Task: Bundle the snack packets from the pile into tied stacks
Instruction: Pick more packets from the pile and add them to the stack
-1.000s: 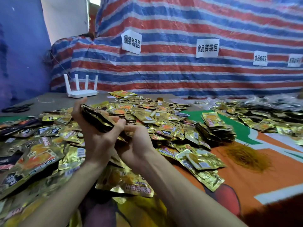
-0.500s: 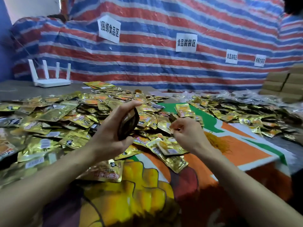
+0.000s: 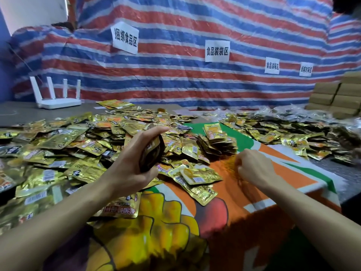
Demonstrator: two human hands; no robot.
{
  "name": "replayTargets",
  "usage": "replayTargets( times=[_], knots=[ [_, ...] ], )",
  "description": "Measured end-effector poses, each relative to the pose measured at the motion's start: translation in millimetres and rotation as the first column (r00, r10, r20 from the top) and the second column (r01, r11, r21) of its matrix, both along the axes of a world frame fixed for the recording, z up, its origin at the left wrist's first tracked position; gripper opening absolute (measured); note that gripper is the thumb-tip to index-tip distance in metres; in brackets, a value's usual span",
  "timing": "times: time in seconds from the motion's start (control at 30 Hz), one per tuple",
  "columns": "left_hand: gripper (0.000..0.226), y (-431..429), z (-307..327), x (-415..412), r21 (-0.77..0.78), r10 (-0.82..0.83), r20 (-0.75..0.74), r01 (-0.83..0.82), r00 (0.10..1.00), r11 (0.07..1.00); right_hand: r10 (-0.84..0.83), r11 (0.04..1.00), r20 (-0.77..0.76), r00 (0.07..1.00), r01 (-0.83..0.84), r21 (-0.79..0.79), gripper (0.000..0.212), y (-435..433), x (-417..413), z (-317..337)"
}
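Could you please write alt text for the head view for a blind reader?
A left hand grips a stack of snack packets over a pile of gold packets; the right hand, curled, meets a heap of orange bands.

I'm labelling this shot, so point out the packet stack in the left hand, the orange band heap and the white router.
packet stack (image 3: pixel 154 153), head view, dark face beside the fingers
orange band heap (image 3: pixel 229 163), head view, orange middle
white router (image 3: pixel 58 104), head view, flat base

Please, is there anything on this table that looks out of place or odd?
Yes, one thing. A white router with four upright antennas stands at the far left of the table, behind the pile of snack packets. It is not food and not a tying material, so it seems foreign here.
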State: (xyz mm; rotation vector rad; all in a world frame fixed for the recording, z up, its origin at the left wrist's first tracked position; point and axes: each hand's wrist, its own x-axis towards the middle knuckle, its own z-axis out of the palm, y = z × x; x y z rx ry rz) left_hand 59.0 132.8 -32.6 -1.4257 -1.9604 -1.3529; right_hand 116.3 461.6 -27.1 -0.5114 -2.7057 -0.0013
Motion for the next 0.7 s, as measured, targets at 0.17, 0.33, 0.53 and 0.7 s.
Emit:
replayTargets(
  times=[0.17, 0.33, 0.53, 0.7],
  knots=[
    [0.088, -2, 2, 1, 0.057, 0.011, 0.055, -0.014, 0.998, 0.998, -0.003, 0.998, -0.092, 0.996, -0.003, -0.059, 0.028, -2, 4, 11],
    [0.085, -3, 4, 5, 0.078, 0.038, 0.056, -0.043, 0.998, 0.996, 0.015, 0.996, -0.12, 0.993, -0.025, -0.081, 0.019, -6, 4, 17],
    [0.087, -7, 4, 7, 0.068, 0.063, 0.076, -0.068, 0.995, 0.995, 0.007, 0.997, -0.108, 0.994, -0.016, -0.081, 0.022, -3, -1, 17],
    [0.09, -13, 4, 6, 0.077, 0.085, 0.101, -0.093, 0.991, 0.993, -0.002, 0.996, -0.11, 0.994, -0.008, -0.085, 0.019, -3, -2, 22]
  ],
)
